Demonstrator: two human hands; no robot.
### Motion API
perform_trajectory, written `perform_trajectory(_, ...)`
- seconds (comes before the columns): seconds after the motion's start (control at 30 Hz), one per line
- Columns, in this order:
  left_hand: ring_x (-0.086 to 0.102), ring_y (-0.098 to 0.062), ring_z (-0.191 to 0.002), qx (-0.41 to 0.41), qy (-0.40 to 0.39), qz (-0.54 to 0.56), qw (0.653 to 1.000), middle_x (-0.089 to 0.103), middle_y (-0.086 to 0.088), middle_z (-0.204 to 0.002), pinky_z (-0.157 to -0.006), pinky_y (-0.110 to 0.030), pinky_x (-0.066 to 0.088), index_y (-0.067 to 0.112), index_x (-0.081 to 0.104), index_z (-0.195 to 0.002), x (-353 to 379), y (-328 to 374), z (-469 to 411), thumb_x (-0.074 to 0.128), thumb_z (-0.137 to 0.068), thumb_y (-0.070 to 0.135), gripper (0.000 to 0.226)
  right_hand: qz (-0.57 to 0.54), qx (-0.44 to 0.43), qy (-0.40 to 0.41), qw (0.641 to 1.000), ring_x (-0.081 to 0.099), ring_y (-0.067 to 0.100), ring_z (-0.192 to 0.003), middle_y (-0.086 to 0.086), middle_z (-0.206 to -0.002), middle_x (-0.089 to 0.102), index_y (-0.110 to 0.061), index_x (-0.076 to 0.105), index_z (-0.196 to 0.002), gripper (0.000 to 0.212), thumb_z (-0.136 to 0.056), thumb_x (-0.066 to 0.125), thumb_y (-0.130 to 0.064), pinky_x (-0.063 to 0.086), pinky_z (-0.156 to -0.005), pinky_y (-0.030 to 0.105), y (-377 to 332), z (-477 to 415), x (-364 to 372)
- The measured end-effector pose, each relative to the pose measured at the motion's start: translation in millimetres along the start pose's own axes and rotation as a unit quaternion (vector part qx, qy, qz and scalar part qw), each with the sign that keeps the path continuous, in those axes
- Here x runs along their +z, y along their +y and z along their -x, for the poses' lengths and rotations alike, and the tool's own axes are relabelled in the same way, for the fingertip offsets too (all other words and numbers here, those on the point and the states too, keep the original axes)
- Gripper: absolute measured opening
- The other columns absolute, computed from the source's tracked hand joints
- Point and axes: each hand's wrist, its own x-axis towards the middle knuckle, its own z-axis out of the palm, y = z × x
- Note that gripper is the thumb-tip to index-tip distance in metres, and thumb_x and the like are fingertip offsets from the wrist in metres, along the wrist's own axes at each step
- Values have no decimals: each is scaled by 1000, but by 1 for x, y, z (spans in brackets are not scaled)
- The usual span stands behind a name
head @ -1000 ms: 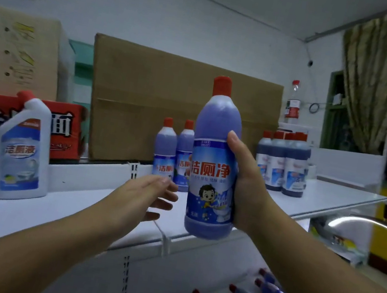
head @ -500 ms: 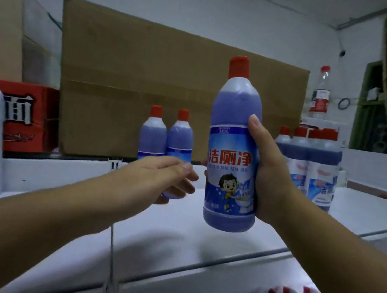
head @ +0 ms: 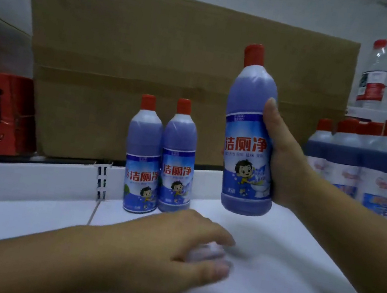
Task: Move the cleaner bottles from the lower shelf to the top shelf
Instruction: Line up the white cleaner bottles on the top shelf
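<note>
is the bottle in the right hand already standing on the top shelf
No, the right hand holds the cleaner bottle upright in the air, its base clear above the white top shelf.

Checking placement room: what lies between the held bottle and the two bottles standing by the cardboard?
Nothing: in the head view, only bare white shelf separates the held bottle in the right hand from the two standing bottles.
</note>
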Motion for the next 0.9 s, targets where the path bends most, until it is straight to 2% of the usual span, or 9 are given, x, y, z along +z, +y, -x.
perform_trajectory(0.07,12,18,-128,5,-48,-33,998,22,31,-149,-109,-5,9,45,27,-141,10,-3,-13,39,-91,57,53,4,1,-5,1000,67,15,-64,3,-73,69,-14,60,-93,56,-62,53,-60,57,-58,25,11,-17,-6)
perform_trajectory(0.13,-9,13,-138,-4,-96,-44,994,3,30,-155,-118,-29,-4,48,17,-144,19,-10,-24,35,-92,60,56,29,3,-7,1000,67,15,-62,3,-73,69,-14,60,-91,47,-64,58,-53,57,-58,25,18,-35,-10)
perform_trajectory(0.2,-16,11,-139,-35,-132,-17,990,-4,31,-155,-118,-39,-8,53,11,-142,21,-17,-29,33,-92,60,55,57,-2,-7,998,67,16,-61,3,-72,70,-16,61,-86,37,-68,62,-49,57,-58,26,24,-53,-13)
perform_trajectory(0.37,-16,17,-136,-42,-135,6,990,-6,36,-152,-115,-33,-10,62,4,-137,29,-25,-30,33,-83,68,61,60,-18,16,998,69,21,-76,5,-85,72,-18,63,-91,43,-62,67,-49,56,-70,33,62,-78,-24)
perform_trajectory(0.5,-18,22,-131,-30,-128,1,991,-13,50,-140,-112,-29,-9,82,-2,-117,35,-29,-35,22,-65,79,57,40,-11,3,999,70,23,-91,6,-99,73,-16,63,-105,53,-62,68,-47,56,-80,37,90,-80,-27)
perform_trajectory(0.6,-19,24,-130,-25,-126,-5,992,-15,55,-130,-111,-27,-9,81,-3,-117,35,-30,-36,20,-63,79,59,47,3,-12,999,71,17,-90,3,-100,73,-18,63,-103,46,-65,66,-46,56,-75,30,99,-77,-26)
perform_trajectory(0.7,-20,24,-130,-24,-120,-9,992,-11,51,-140,-110,-27,-10,75,-4,-120,37,-30,-36,20,-62,79,63,52,10,-11,999,69,17,-92,-1,-99,72,-22,62,-100,39,-67,68,-42,56,-73,27,98,-74,-29)
perform_trajectory(0.8,-21,29,-123,-30,-118,-7,992,-14,57,-127,-109,-24,-11,72,-6,-119,38,-30,-34,19,-61,78,63,160,-16,36,986,66,8,-90,-9,-97,67,-23,56,-106,40,-72,74,-33,54,-68,21,92,-73,-36)
perform_trajectory(0.9,-19,27,-127,-28,-114,0,993,-12,56,-128,-109,-24,-10,73,-3,-121,38,-30,-32,21,-65,78,62,276,-19,21,961,64,5,-90,-12,-99,65,-26,53,-111,52,-67,80,-32,55,-76,26,87,-68,-44)
